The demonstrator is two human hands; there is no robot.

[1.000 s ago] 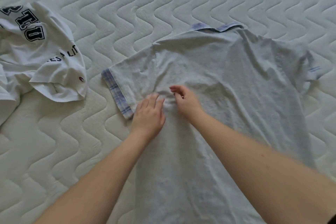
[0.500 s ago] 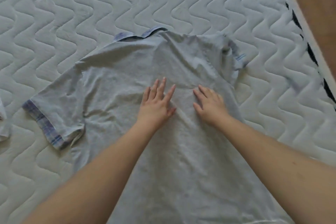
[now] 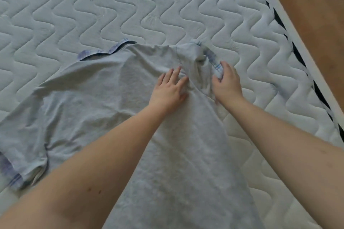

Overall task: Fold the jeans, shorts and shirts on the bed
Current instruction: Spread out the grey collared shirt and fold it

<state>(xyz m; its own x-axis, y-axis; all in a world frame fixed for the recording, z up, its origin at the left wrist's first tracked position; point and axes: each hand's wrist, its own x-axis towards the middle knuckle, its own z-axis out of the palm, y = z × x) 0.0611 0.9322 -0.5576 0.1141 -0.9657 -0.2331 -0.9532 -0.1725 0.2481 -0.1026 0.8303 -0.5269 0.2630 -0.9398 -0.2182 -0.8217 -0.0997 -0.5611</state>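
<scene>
Grey, with blue plaid trim at collar and cuffs, the polo shirt lies spread back-up on the quilted mattress. The left hand presses flat on the cloth near the right shoulder, fingers straight and slightly spread. Just beside it, the right hand curls round the bunched right sleeve, pinching its plaid cuff. Beyond the mattress edge at right lies a wooden floor.
</scene>
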